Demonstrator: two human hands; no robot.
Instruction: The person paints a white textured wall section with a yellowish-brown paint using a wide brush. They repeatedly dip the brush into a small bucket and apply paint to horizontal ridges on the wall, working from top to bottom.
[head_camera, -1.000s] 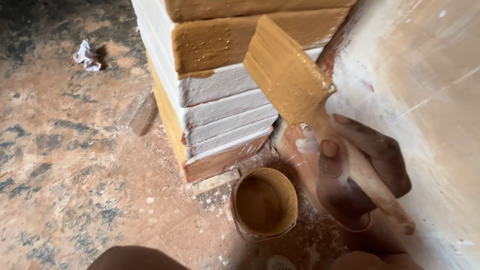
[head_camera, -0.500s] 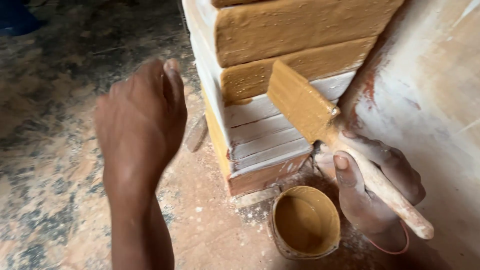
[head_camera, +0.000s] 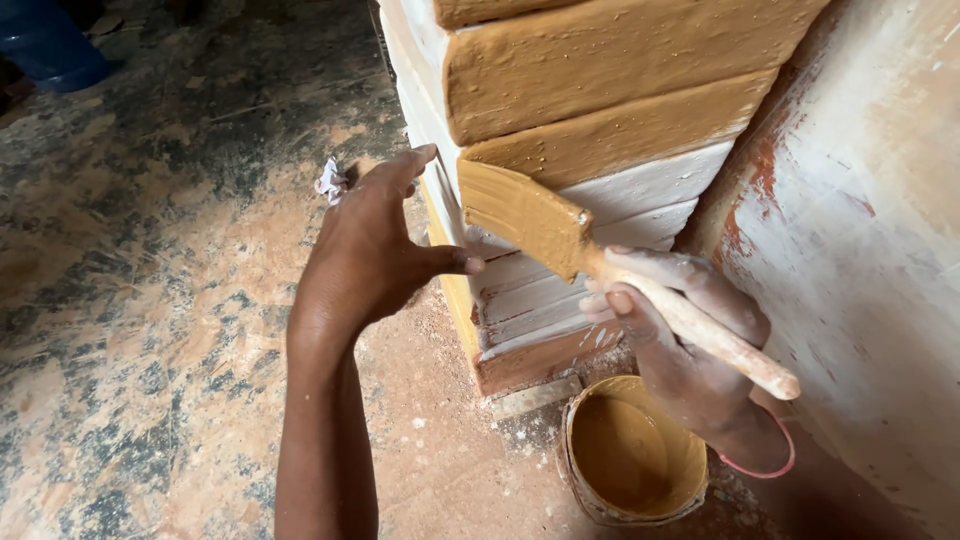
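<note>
We see left hand (head_camera: 375, 255) bare: no glove, no ring, no watch. Left forearm (head_camera: 322, 440) bare too, no sleeve reaching into view, long and lean. We note short, trimmed nails on thumb and fingers. Right hand (head_camera: 680, 340) also ungloved, knuckles and fingers dusted with pale whitish powder and flecks of ochre paint. We spot thin pink band (head_camera: 765, 465) looped round right wrist, only worn item visible. No sleeve on right arm either. Rest of body out of frame.
</note>
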